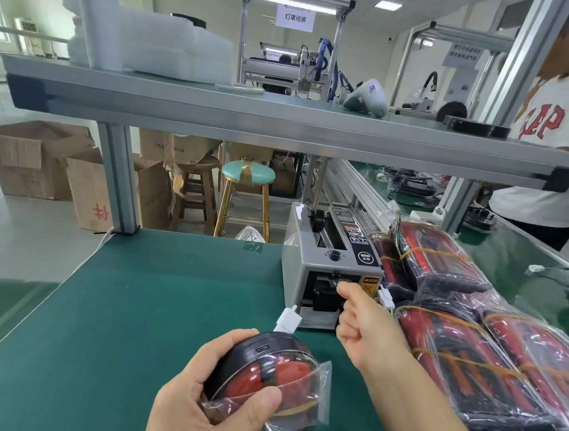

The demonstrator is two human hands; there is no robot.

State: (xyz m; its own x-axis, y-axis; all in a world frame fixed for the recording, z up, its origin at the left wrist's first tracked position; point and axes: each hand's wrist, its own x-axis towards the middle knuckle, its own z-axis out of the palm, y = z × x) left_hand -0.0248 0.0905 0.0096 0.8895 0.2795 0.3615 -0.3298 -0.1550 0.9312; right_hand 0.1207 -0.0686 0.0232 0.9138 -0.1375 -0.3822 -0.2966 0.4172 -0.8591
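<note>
At the bottom centre of the frame the left hand (211,405) grips a round red-and-black lamp (263,364), fingers curled behind its black rim and thumb pressed across the front. The lamp sits partly inside a clear plastic bag (308,399), whose loose end sticks out to the right, and is held just above the green mat (151,306). A white connector (288,318) pokes out behind the lamp.

Just right of centre the right hand (363,322) reaches forward to the tape dispenser (310,262). Its thumb and forefinger are at the dark outlet and the other fingers are curled in. Whether it has any tape pinched I cannot tell.

Along the right edge lie bundles of bagged red lamps (470,352), bound with rubber bands and touching the dispenser's side.

Behind the mat, at mid-frame, stand a green-topped stool (248,177) and a wooden stool (199,173). Open cardboard boxes (30,158) stand on the floor at the left.

Across the upper half runs an aluminium shelf (250,116) carrying white foam blocks (174,47) at the upper left. A person in a white T-shirt (565,136) stands at the upper right.
</note>
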